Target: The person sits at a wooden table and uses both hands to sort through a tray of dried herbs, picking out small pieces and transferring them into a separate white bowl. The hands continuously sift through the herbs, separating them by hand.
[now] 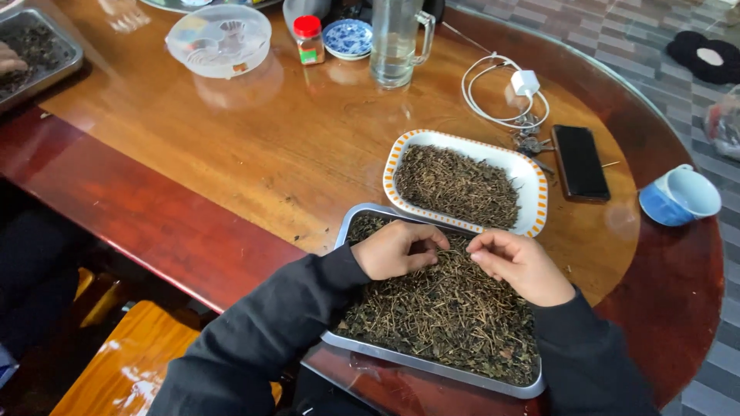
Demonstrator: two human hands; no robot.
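Item 1. My left hand (395, 250): resting in the dried leaves and stems (447, 316), fingers curled inward, tips buried in the heap; whether they pinch anything I cannot tell.

Item 2. My right hand (520, 266): just beside the left, thumb and fingertips drawn together over the same heap, possibly nipping a thin stem, though the piece is too small to make out.

Item 3. Metal tray (432, 364): directly under both sets of fingers, filled with the loose dark leaves and pale stems.

Item 4. White dish with orange-checked rim (539, 202): just beyond my fingertips, its near edge touching or overlapping the tray's far edge; holds a second, finer pile of the same dried matter.

Item 5. Black phone (580, 162): beyond my right fingers, past the dish, lying flat. Keys (530, 143) and a coiled white charger cable (501, 92) lie just past it.

Item 6. Blue and white cup (680, 196): well off to the right of my right fingers, tilted on its side.

Item 7. Glass jug (395, 38), red-capped jar (309, 38), small blue-patterned saucer (348, 37), clear plastic lid (220, 38): far ahead of my left fingers.

Item 8. Second metal tray (46, 65): far left, another person's hand (9, 60) at it.

All on the round wooden table (231, 154).
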